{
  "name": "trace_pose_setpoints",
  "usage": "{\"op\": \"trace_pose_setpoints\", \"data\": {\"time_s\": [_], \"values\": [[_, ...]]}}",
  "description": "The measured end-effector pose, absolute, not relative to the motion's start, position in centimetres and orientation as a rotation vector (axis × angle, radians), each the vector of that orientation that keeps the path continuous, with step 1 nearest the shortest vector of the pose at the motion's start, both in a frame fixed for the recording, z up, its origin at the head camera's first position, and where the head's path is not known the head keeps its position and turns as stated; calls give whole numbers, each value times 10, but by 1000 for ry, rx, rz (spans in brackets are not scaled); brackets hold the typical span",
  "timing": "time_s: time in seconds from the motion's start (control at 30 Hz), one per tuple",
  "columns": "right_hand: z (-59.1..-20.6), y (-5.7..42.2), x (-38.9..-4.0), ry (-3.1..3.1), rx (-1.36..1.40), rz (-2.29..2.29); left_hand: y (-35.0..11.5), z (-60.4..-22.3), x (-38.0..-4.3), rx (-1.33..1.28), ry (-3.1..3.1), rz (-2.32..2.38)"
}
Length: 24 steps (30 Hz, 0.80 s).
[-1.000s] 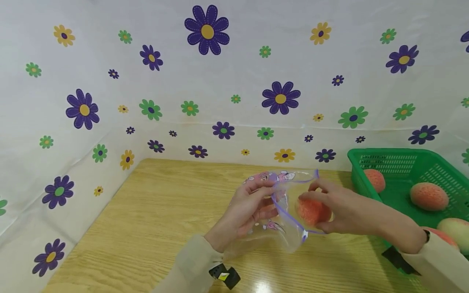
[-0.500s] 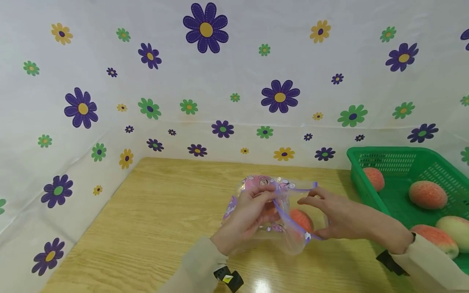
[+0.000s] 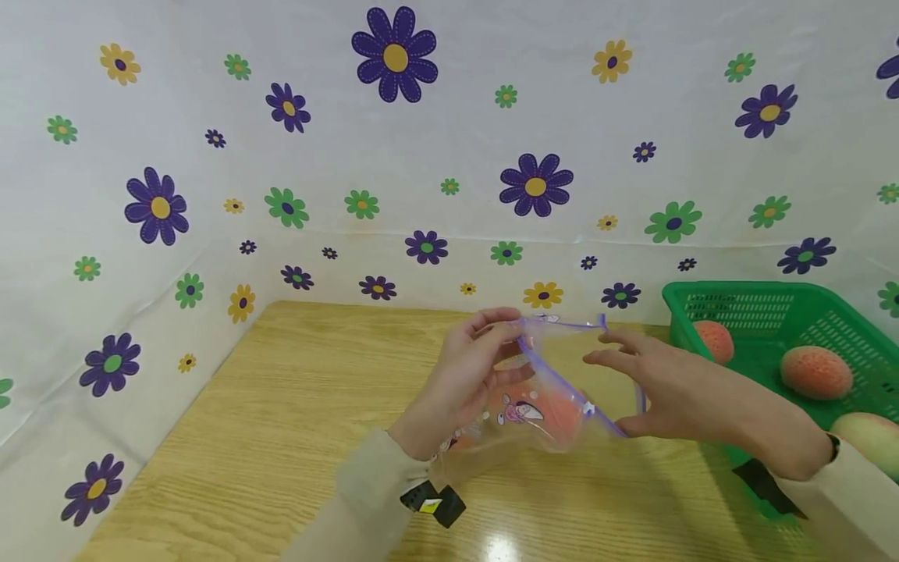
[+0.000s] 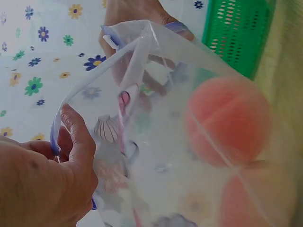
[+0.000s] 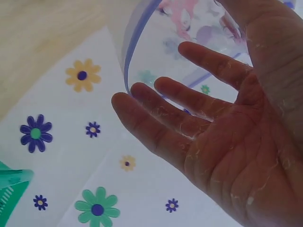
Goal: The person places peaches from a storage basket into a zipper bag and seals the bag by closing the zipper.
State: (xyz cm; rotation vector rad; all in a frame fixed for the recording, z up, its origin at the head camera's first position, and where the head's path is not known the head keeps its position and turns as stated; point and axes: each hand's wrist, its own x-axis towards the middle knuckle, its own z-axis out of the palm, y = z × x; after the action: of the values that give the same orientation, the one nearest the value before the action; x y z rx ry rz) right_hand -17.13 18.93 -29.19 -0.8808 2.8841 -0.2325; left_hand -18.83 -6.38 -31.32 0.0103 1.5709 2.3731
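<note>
My left hand (image 3: 470,375) pinches the purple zip rim of a clear plastic bag (image 4: 156,118) with pink cartoon prints. The mouth of the bag faces right, with a white slider (image 3: 588,408) on its lower edge. Two reddish peaches lie inside: a round peach (image 4: 227,123) and, under it in the left wrist view, a paler peach (image 4: 251,198). At the mouth, my right hand (image 3: 667,382) holds nothing, its fingers spread and nearly straight. In the right wrist view its fingertips (image 5: 122,100) are right at the purple rim.
A green plastic basket (image 3: 744,290) stands at the right, holding several fruits, among them a reddish peach (image 3: 816,373) and a pale yellow one (image 3: 867,441). Wood-grain table (image 3: 295,406) extends to the left. Behind it hangs a white flower-printed sheet (image 3: 449,133).
My right hand has let go of a peach, which dropped into the bag. My left hand has lifted the bag's rim upward, and the peaches now sit deeper inside it.
</note>
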Motion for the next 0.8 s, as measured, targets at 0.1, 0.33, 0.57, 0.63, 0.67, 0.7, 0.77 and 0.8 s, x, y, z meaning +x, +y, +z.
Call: {"op": "trace_pose_setpoints", "data": {"time_s": [0.1, 0.33, 0.57, 0.63, 0.67, 0.7, 0.77, 0.8], "values": [[-284, 188, -172, 2926, -913, -220, -67, -300, -192, 52, 1577, 2414], [-283, 195, -172, 2959, -1047, -339, -76, -298, -193, 5, 1598, 2407], [-281, 228, -174, 3084, -1009, -349, -76, -308, -193, -1, 1564, 2395], [-279, 241, -177, 3126, -988, -344, -75, -308, -193, -5, 1592, 2381], [-279, 248, -179, 3145, -978, -345, -75, -308, -193, -4, 1616, 2366], [-278, 255, -181, 3165, -968, -335, -75, -308, -193, -4, 1651, 2341], [-279, 271, -187, 3213, -976, -302, -75, -309, -194, 12, 1743, 2269], [-279, 279, -189, 3223, -956, -284, -75, -310, -196, 24, 1793, 2227]]}}
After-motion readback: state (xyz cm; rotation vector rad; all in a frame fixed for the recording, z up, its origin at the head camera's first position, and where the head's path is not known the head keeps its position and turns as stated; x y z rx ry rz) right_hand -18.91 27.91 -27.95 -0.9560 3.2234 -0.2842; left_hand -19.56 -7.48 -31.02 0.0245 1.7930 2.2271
